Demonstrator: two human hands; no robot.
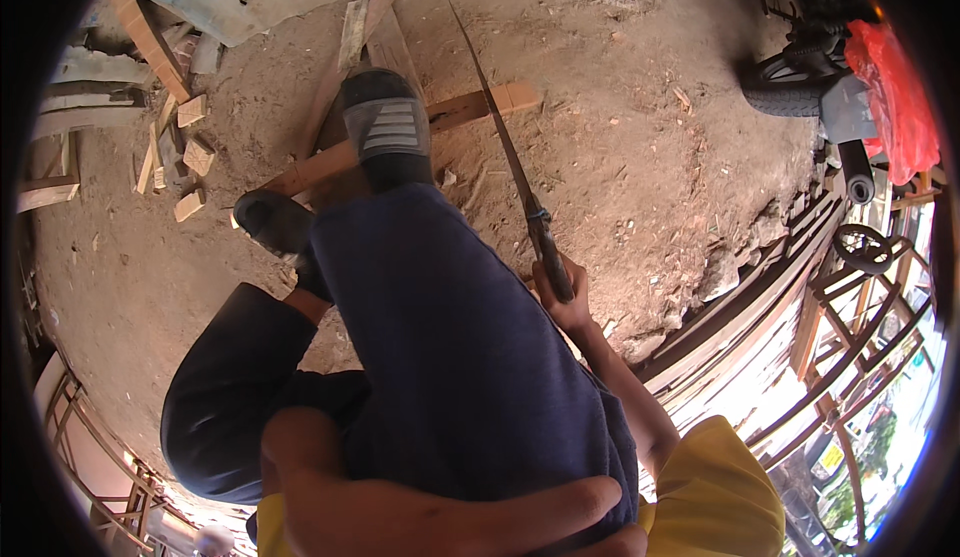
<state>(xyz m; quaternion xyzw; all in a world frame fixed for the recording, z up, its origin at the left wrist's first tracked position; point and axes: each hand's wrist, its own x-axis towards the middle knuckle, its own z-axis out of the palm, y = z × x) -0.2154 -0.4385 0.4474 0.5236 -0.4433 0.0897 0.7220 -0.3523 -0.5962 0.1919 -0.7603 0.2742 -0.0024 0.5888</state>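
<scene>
I'm standing in a rough woodworking yard: a handsaw, offcuts and stacked planks are showing it.

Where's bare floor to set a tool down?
Widest: mostly bare dirt floor between the saw, tyre and stacked boards. Smaller: at left, between the wood offcuts and bent left leg. Crowded: around the shoes and plank.

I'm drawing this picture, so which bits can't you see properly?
- Left hand: partly cut off by the head view's lower edge.
- Handsaw: its teeth are too small to make out in the head view.
- Wooden board: in the head view, the shoe hides part of it.
- Red plastic bag: in the head view, its plastic hides any contents.
</scene>
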